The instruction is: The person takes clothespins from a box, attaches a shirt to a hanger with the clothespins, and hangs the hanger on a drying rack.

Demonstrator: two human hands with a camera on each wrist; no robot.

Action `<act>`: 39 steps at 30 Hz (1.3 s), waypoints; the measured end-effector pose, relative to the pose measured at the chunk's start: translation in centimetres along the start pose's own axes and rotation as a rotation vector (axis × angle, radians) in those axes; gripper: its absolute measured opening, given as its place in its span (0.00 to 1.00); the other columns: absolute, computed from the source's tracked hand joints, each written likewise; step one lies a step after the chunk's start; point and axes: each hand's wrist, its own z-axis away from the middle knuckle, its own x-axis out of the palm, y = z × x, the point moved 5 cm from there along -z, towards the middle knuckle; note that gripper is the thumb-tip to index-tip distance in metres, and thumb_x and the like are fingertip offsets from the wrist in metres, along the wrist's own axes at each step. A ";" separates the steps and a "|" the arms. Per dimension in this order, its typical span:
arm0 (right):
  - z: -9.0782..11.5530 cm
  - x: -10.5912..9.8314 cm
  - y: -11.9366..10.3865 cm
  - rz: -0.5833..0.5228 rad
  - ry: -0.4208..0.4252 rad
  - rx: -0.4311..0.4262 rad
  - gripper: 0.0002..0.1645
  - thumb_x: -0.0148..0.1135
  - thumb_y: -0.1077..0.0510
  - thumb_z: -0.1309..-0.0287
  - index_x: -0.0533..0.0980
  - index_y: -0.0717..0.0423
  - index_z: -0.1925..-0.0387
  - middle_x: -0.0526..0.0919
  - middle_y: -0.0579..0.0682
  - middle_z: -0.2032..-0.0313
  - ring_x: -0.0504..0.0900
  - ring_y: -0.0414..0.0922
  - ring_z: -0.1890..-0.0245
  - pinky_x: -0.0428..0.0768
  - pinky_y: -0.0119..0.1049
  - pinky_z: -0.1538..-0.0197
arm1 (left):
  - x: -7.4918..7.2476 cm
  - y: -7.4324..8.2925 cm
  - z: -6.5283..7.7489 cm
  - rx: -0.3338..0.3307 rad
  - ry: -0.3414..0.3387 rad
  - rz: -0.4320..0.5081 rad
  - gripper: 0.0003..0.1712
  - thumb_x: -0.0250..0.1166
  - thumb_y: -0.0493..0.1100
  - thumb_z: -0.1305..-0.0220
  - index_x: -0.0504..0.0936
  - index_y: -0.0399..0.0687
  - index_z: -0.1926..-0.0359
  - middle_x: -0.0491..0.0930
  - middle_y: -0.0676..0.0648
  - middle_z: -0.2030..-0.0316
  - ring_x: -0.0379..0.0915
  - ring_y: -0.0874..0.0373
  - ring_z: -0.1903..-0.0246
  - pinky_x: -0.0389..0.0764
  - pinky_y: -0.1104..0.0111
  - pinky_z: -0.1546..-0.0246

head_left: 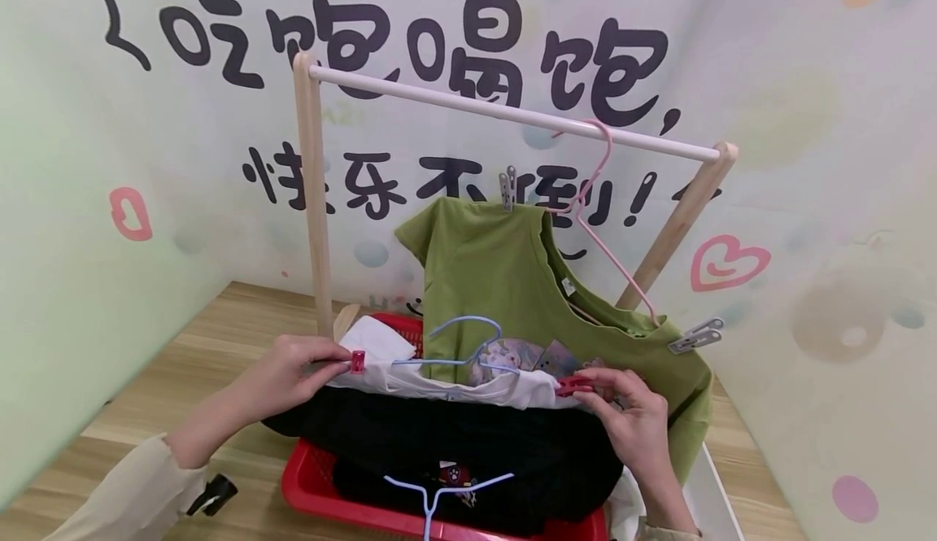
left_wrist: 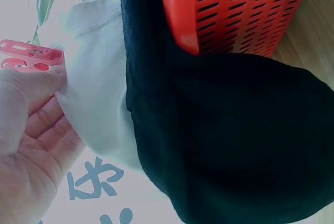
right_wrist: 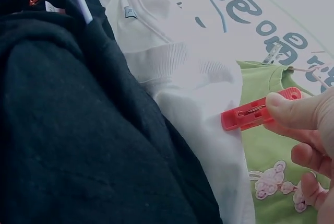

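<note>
A white sweatshirt hangs spread between the two hands, with a blue hanger at its neckline. My left hand pinches the sweatshirt's edge beside a red clothespin, which bites the fabric; in the left wrist view the thumb lies just by this clothespin. At the other shoulder my right hand holds a second red clothespin between thumb and finger. Its jaws sit on the white fabric in the right wrist view, where the clothespin shows plainly.
A green shirt hangs behind on a pink hanger with grey clothespins, from a rack's white bar. Black clothing covers much of a red basket. Another blue hanger stands in front.
</note>
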 end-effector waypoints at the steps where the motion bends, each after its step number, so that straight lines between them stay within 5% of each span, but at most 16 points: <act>1: 0.0 0.0 0.0 -0.005 -0.011 -0.005 0.21 0.70 0.80 0.68 0.81 0.64 0.66 0.83 0.50 0.68 0.75 0.33 0.71 0.74 0.20 0.69 | 0.0 0.0 0.0 -0.001 -0.001 0.002 0.15 0.59 0.47 0.36 0.84 0.40 0.69 0.84 0.46 0.72 0.80 0.60 0.74 0.78 0.80 0.64; 6: 0.2 0.3 0.4 -0.044 -0.105 0.039 0.29 0.69 0.80 0.64 0.76 0.66 0.54 0.83 0.57 0.63 0.80 0.35 0.65 0.78 0.24 0.63 | 0.1 0.0 0.1 -0.005 -0.004 0.002 0.12 0.61 0.45 0.38 0.84 0.40 0.69 0.84 0.46 0.72 0.80 0.60 0.74 0.78 0.80 0.64; 9: 0.6 0.6 1.0 0.047 -0.148 0.095 0.33 0.71 0.77 0.64 0.75 0.63 0.50 0.83 0.55 0.63 0.81 0.36 0.65 0.78 0.25 0.64 | 0.1 -0.1 0.1 -0.005 -0.007 -0.003 0.12 0.61 0.45 0.37 0.84 0.40 0.69 0.84 0.46 0.72 0.81 0.59 0.73 0.78 0.80 0.64; 14: 0.9 0.8 1.6 0.261 -0.163 0.167 0.23 0.73 0.73 0.64 0.79 0.59 0.61 0.82 0.50 0.66 0.81 0.39 0.70 0.80 0.29 0.69 | 0.1 -0.2 0.1 -0.004 -0.013 0.005 0.06 0.65 0.39 0.41 0.84 0.40 0.69 0.84 0.46 0.72 0.80 0.59 0.73 0.78 0.81 0.63; 21: 0.7 1.0 1.7 0.332 -0.164 0.212 0.13 0.69 0.76 0.62 0.78 0.60 0.73 0.83 0.52 0.71 0.83 0.44 0.71 0.83 0.37 0.67 | 0.0 -0.2 0.1 -0.007 -0.014 0.008 0.08 0.64 0.42 0.39 0.84 0.40 0.69 0.84 0.47 0.72 0.80 0.60 0.73 0.78 0.81 0.64; 30: 0.3 0.1 0.8 0.388 -0.123 0.189 0.14 0.69 0.75 0.64 0.79 0.56 0.76 0.83 0.48 0.73 0.79 0.36 0.73 0.75 0.17 0.69 | -0.3 0.1 -0.6 0.030 -0.005 0.013 0.19 0.56 0.49 0.34 0.83 0.38 0.70 0.84 0.46 0.73 0.80 0.60 0.74 0.78 0.79 0.65; 39: -0.9 -0.8 -0.8 0.412 -0.139 0.097 0.16 0.73 0.74 0.67 0.78 0.54 0.77 0.80 0.43 0.78 0.72 0.33 0.79 0.74 0.27 0.77 | -1.0 0.4 -1.6 0.066 0.038 -0.009 0.25 0.51 0.52 0.33 0.83 0.37 0.70 0.84 0.45 0.73 0.81 0.57 0.74 0.78 0.80 0.64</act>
